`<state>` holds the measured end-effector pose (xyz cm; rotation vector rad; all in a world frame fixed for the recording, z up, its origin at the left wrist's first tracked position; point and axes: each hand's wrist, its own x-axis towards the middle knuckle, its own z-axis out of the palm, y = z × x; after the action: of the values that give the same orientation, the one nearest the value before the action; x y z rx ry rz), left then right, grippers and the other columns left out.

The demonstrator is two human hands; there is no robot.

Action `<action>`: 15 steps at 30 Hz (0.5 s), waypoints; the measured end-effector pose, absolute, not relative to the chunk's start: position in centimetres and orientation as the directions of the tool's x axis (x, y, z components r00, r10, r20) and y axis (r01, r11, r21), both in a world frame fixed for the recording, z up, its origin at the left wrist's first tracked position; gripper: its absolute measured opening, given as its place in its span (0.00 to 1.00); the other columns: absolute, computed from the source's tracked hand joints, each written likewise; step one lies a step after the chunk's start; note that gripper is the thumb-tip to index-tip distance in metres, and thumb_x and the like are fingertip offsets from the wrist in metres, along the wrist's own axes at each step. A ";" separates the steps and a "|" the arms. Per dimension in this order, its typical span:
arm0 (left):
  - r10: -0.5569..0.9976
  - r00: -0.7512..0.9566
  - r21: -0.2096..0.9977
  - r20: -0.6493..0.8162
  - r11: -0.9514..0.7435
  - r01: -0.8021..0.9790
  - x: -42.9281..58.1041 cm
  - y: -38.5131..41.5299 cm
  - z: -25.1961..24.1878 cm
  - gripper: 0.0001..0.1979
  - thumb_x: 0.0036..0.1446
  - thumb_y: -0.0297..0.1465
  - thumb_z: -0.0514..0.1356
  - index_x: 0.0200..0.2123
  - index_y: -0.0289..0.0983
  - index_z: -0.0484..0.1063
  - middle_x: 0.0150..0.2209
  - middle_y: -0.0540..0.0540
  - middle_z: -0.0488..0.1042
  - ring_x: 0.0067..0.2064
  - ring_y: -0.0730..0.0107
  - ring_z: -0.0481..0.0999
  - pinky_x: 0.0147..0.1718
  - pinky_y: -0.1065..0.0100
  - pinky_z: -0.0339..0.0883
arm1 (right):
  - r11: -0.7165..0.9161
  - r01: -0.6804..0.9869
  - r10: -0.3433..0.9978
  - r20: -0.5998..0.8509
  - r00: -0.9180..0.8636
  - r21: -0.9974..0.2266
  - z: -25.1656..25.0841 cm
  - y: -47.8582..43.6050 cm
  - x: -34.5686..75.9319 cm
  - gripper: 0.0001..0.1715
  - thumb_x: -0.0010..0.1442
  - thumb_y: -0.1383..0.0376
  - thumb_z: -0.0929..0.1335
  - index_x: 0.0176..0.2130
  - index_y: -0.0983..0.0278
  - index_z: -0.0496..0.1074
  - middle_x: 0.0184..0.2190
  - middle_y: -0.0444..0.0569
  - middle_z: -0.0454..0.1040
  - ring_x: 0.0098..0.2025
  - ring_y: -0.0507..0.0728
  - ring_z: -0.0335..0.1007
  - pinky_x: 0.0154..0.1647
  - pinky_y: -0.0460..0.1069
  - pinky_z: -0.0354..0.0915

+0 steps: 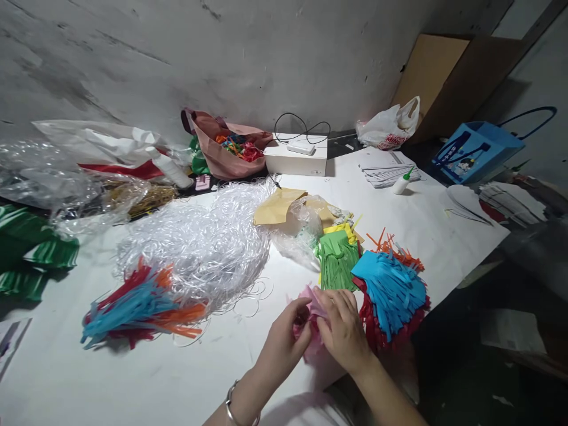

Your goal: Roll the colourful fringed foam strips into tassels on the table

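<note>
Pink tissue paper (pixel 316 350) is held between my two hands near the table's front edge. My left hand (pixel 288 331) is curled around its left side, thumb and fingers bent, and a bracelet is on that wrist. From the right, my right hand (pixel 345 328) grips the same paper with its fingers bent over the top. Part of the paper is hidden behind my fingers. Just beyond lies fringed green paper (pixel 339 259) with yellow strips (pixel 344 232). Close to my right hand is a pile of fringed blue paper (pixel 393 290) over dark red fringe (pixel 375 328), with orange strips behind.
A tangle of white strings (pixel 213 236) covers the left middle of the white table (pixel 213 378). Blue, red and orange tassels (pixel 133 307) lie left. Farther back are a pink bag (pixel 213 148), a white box (pixel 295 161), a green-tipped glue bottle (pixel 402 183) and a blue bag (pixel 474 151).
</note>
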<state>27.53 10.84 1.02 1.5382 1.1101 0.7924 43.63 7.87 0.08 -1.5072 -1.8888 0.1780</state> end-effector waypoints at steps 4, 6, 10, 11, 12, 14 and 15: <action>0.875 0.484 0.957 0.000 -0.141 0.254 26.4 11.6 1.1 0.15 0.54 0.28 0.60 0.46 0.42 0.75 0.37 0.43 0.76 0.35 0.63 0.73 0.37 0.63 0.70 | 0.306 0.650 0.944 0.312 -0.110 -0.695 0.5 8.6 44.5 0.11 0.65 0.71 0.62 0.40 0.61 0.73 0.37 0.48 0.76 0.42 0.57 0.72 0.51 0.56 0.66; 0.844 0.535 0.946 0.041 -0.204 0.250 25.9 11.9 1.0 0.15 0.55 0.27 0.59 0.46 0.43 0.75 0.38 0.42 0.75 0.37 0.62 0.73 0.39 0.63 0.70 | 0.222 0.615 0.972 0.222 -0.078 -0.757 0.6 8.8 44.8 0.11 0.67 0.68 0.62 0.35 0.62 0.72 0.31 0.46 0.76 0.38 0.56 0.71 0.43 0.51 0.67; 0.789 0.608 0.943 0.090 -0.264 0.203 25.8 12.1 0.7 0.17 0.59 0.27 0.56 0.50 0.43 0.74 0.43 0.38 0.74 0.44 0.59 0.74 0.42 0.62 0.70 | 0.074 0.565 0.996 0.086 -0.004 -0.822 0.8 8.6 44.8 0.14 0.67 0.64 0.62 0.31 0.63 0.71 0.25 0.43 0.73 0.30 0.54 0.69 0.31 0.46 0.62; 0.789 0.608 0.946 0.093 -0.261 0.193 25.9 12.1 0.7 0.16 0.59 0.27 0.56 0.49 0.43 0.75 0.42 0.39 0.75 0.43 0.60 0.74 0.42 0.62 0.71 | 0.053 0.541 0.998 0.063 0.001 -0.840 0.8 8.5 44.7 0.14 0.67 0.64 0.62 0.31 0.63 0.71 0.25 0.43 0.73 0.28 0.53 0.69 0.29 0.45 0.61; 0.793 0.602 0.948 0.092 -0.255 0.192 26.0 12.0 0.7 0.15 0.60 0.28 0.56 0.48 0.43 0.76 0.41 0.39 0.75 0.42 0.60 0.74 0.41 0.63 0.71 | 0.036 0.518 0.999 0.044 0.004 -0.855 0.7 8.3 44.6 0.14 0.67 0.63 0.62 0.31 0.63 0.72 0.24 0.42 0.72 0.28 0.53 0.68 0.29 0.45 0.60; 0.807 0.583 0.944 0.093 -0.258 0.206 26.2 12.0 0.7 0.11 0.61 0.29 0.56 0.42 0.43 0.77 0.38 0.40 0.75 0.39 0.61 0.74 0.38 0.64 0.71 | 0.009 0.493 1.000 0.020 0.017 -0.870 0.6 8.1 44.5 0.15 0.67 0.62 0.63 0.31 0.63 0.72 0.23 0.41 0.72 0.26 0.52 0.68 0.28 0.44 0.59; 0.816 0.570 0.937 0.101 -0.270 0.221 26.2 11.9 0.7 0.10 0.61 0.29 0.55 0.40 0.42 0.77 0.38 0.40 0.75 0.39 0.61 0.74 0.38 0.64 0.71 | -0.004 0.495 0.999 0.016 0.037 -0.869 0.4 8.1 44.6 0.15 0.67 0.61 0.63 0.31 0.63 0.72 0.23 0.41 0.72 0.26 0.52 0.68 0.27 0.44 0.58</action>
<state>26.19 11.93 0.68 1.7893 0.8534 0.7345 44.57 8.05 0.39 -1.5925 -1.5492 0.8838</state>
